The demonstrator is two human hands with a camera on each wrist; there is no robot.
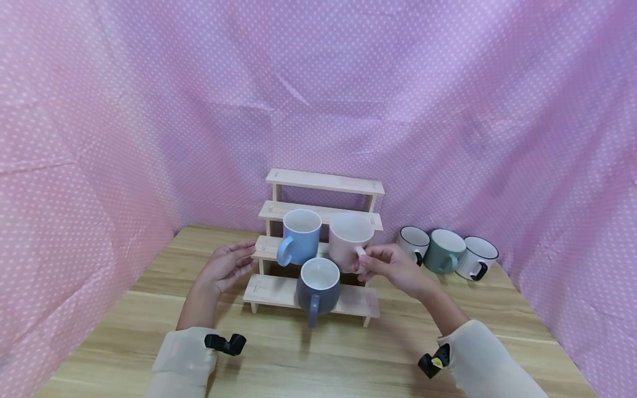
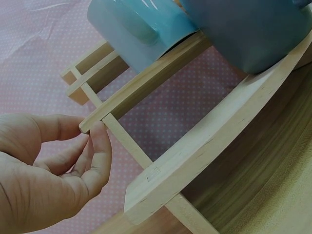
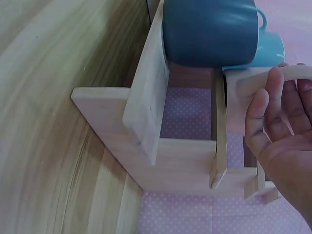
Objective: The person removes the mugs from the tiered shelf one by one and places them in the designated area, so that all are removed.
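pink smooth mug [image 1: 348,235] beside right hand [image 1: 398,271], which pinches its curved handle [image 1: 360,252]; left hand [image 1: 226,266] pinches a wooden tiered rack [image 1: 273,288].

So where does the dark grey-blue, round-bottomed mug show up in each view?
Head: the dark grey-blue mug, below centre.
Left wrist: top right, cut off by the frame.
Right wrist: top, right of centre.
Shared landmark: the pale wooden stepped stand, whose lowest shelf it sits on.
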